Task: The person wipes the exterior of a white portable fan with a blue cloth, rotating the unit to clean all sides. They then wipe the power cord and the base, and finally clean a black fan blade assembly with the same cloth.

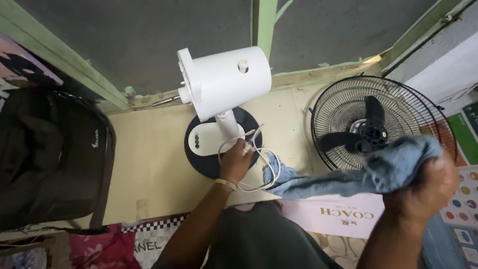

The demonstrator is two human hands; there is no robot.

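Observation:
A white fan motor body stands on a white stem over a round black base on the cream floor. My left hand grips the bottom of the stem, where the white power cord loops. My right hand is raised close to the camera and clutches a blue-grey cloth that trails down toward the base. Behind the cloth lies a black fan grille with black blades.
A black bag lies at the left. A green-framed dark wall runs along the back. A pale pink box rests near my lap, with patterned mats at the right and red fabric at the lower left.

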